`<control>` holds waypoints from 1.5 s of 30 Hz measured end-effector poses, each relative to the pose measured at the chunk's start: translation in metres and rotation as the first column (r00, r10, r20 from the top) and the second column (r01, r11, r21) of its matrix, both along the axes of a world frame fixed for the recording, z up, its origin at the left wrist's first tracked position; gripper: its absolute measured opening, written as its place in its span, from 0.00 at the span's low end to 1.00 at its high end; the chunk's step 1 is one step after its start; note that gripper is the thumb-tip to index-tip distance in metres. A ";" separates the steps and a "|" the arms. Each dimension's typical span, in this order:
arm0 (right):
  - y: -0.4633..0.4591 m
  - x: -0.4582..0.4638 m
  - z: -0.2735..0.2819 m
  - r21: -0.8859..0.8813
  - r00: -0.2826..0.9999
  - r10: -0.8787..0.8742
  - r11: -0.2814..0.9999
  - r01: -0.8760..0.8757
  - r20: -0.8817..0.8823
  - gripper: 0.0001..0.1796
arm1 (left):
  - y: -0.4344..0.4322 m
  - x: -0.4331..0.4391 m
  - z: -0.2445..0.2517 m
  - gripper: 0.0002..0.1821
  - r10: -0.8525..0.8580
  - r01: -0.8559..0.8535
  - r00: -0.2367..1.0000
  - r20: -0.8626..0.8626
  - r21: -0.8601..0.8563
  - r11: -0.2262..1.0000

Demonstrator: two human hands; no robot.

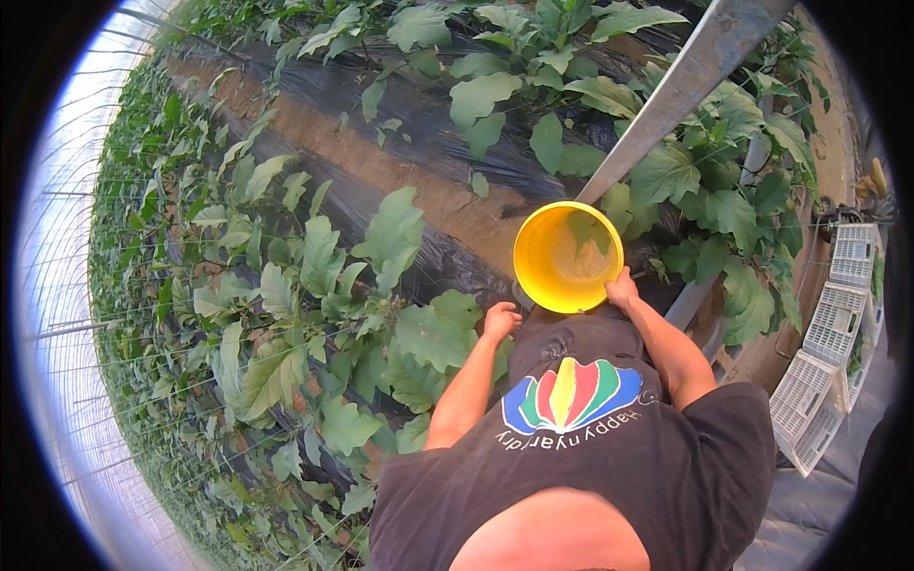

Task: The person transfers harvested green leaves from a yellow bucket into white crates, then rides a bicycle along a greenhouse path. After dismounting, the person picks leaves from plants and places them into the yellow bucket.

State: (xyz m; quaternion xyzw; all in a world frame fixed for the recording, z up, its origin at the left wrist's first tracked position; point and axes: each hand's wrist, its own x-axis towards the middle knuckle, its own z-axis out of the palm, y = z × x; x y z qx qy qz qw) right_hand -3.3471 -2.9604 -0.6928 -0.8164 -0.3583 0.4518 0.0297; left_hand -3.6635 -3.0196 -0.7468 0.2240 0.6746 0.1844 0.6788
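Observation:
A yellow plastic bucket (568, 258) is tilted towards the camera in front of my body, with a leaf-like green patch showing inside near its upper right. My right hand (622, 287) grips its rim at the lower right. To the bucket's lower left, my left hand (503, 320) is held with the fingers curled, apart from the bucket; whether anything is in it I cannot tell. Large lobed leaves of eggplant-like plants (435, 332) spread just left of my left hand. More leafy plants (742, 214) grow to the right of the bucket.
A metal post (664, 93) slants from the top right down behind the bucket. A bare soil path (400, 164) runs between beds covered with black plastic film (321, 93). Several pale plastic crates (835, 321) stand at the far right. Strings cross the plants on the left, beside the greenhouse film.

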 end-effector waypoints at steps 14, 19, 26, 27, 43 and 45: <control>0.116 -0.132 0.015 0.017 0.889 -0.067 0.996 0.083 -0.452 0.25 | 0.044 -0.001 0.049 0.16 0.173 -0.186 0.981 0.084 0.179 0.966; 0.166 -0.160 0.017 0.093 0.951 0.203 0.978 -0.185 -0.233 0.27 | 0.087 -0.022 0.058 0.16 0.205 -0.210 0.978 0.042 0.232 0.950; 0.243 -0.175 0.009 0.015 0.896 0.438 0.899 -0.439 -0.068 0.28 | 0.159 -0.050 0.060 0.17 0.142 -0.119 0.988 -0.061 0.292 0.949; 0.254 -0.176 0.010 -0.009 0.895 0.444 0.896 -0.445 -0.049 0.29 | 0.173 -0.051 0.063 0.17 0.127 -0.098 0.988 -0.083 0.292 0.951; 0.294 -0.143 -0.023 -0.165 0.941 -0.295 0.949 0.269 -0.163 0.33 | 0.368 -0.031 0.140 0.16 -0.251 0.246 0.967 -0.036 0.385 0.889; 0.289 -0.138 -0.030 -0.150 0.893 -0.399 0.915 0.374 -0.207 0.32 | 0.391 -0.027 0.134 0.16 -0.358 0.333 0.933 -0.025 0.436 0.836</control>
